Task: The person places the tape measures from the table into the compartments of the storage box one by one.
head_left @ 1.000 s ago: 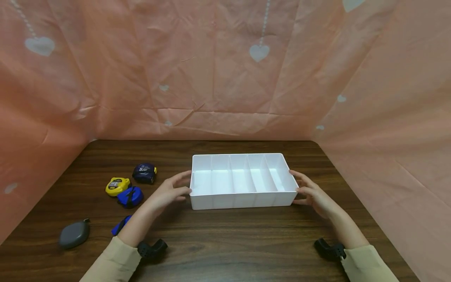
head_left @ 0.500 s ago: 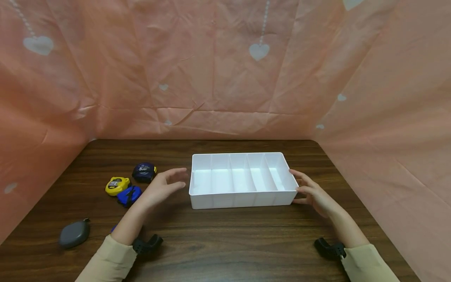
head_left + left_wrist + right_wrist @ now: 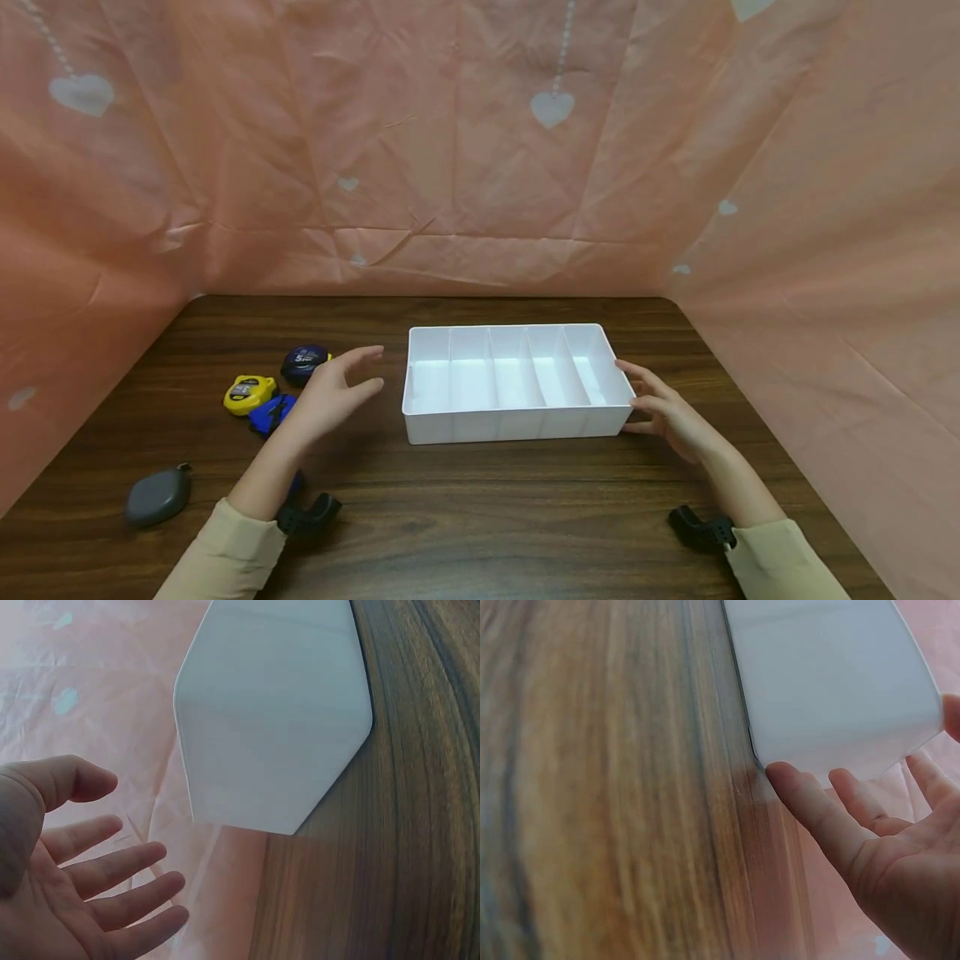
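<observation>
Reaching in from the near edge, two beige sleeves (image 3: 217,550) are seen, and a black bracket (image 3: 307,517) is worn on each wrist. To the left, a grey case (image 3: 157,497) is laid on the brown wooden table (image 3: 480,517). A bit of something blue (image 3: 296,485) is mostly hidden by the left wrist, so what it is cannot be told. Near the middle of the table the white box (image 3: 517,425) is set upright, its long side turned to the near edge, its inside split into five compartments. Its right end is touched by the right hand (image 3: 675,421), whose fingers are spread wide across the end wall. The left hand (image 3: 333,396) is held just off the left end, apart from the box, with thumb and fingers parted widely. Beside the left forearm, a blue tape measure (image 3: 270,412) is partly covered. Next to it a yellow tape measure (image 3: 250,394) is placed, and slightly farther back a dark blue tape measure (image 3: 303,360) is partly blocked by the left hand. Behind everything, the table is enclosed by a creased pink cloth (image 3: 465,167), on which pale hearts (image 3: 552,109) are printed.
</observation>
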### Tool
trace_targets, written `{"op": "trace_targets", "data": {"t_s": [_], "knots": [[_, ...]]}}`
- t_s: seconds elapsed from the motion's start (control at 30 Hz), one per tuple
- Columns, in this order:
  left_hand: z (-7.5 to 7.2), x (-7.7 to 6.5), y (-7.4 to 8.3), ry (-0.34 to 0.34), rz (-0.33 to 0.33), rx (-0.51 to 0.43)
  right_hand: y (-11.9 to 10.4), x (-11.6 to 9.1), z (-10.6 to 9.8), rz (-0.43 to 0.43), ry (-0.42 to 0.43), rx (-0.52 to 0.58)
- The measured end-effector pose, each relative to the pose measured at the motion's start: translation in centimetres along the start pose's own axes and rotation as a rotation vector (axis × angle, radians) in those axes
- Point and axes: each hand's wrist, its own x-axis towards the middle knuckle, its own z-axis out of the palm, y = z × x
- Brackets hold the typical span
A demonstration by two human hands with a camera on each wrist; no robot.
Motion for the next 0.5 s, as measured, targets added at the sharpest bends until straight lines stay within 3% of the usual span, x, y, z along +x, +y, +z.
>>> {"op": "trace_targets", "data": {"t_s": [0.5], "knots": [[-1.3,0.1,-0.6,0.131,0.107,0.047,0.1,0.0,0.0,0.006,0.007,0.006]]}}
